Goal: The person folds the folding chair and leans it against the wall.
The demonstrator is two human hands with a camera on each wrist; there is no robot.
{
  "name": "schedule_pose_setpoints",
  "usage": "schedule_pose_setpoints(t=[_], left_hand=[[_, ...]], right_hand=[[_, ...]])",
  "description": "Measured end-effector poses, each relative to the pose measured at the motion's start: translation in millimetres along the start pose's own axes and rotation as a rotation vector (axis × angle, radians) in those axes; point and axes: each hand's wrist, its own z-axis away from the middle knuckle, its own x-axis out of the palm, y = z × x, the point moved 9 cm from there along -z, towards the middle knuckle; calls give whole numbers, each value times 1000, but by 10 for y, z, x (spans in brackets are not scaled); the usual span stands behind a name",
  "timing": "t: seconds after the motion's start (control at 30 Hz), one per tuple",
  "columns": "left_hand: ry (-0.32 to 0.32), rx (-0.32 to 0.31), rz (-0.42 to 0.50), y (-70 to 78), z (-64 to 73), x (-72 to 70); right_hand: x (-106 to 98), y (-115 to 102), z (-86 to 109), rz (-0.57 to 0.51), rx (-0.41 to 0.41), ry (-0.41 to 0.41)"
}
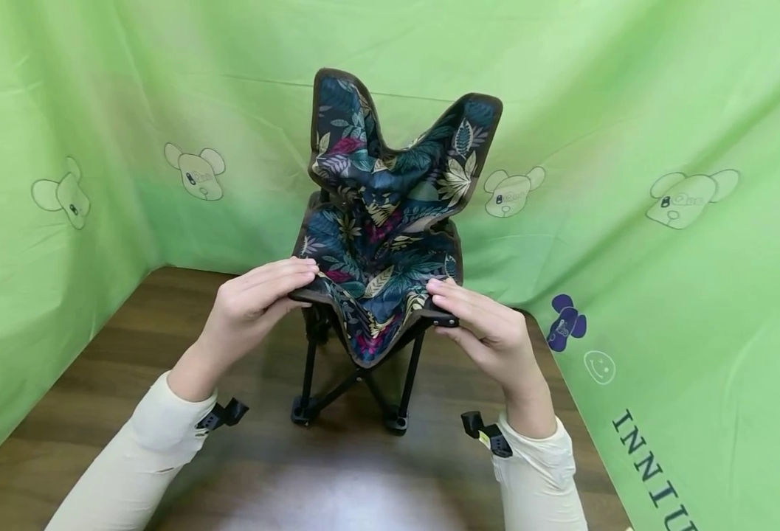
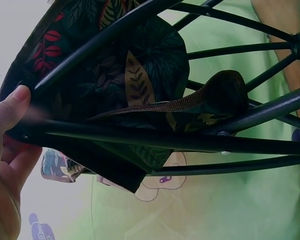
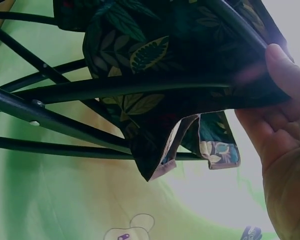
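Observation:
A small folding chair with dark leaf-print fabric and black tube legs stands upright, unfolded, on the wooden surface. Its seat sags in the middle and its backrest dips between two raised corners. At the seat's front left corner, my left hand grips the edge, fingers on top and thumb below. My right hand holds the front right corner the same way. From beneath, the left wrist view shows the left thumb by the corner where tubes meet. In the right wrist view, the right thumb presses under its corner.
Green cloth walls with printed bear faces enclose the back and both sides. The brown wood-grain surface lies under the chair. Black wrist cameras are strapped over the cream sleeves.

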Motion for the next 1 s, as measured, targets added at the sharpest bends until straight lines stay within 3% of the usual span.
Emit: schedule_pose_setpoints(t=[0.4, 1.0], left_hand=[[70, -37, 59, -30, -63, 45], [117, -66, 114, -61, -171, 155]], right_hand=[[2, 83, -73, -38, 59, 57], [-16, 177, -113, -121, 114, 106]])
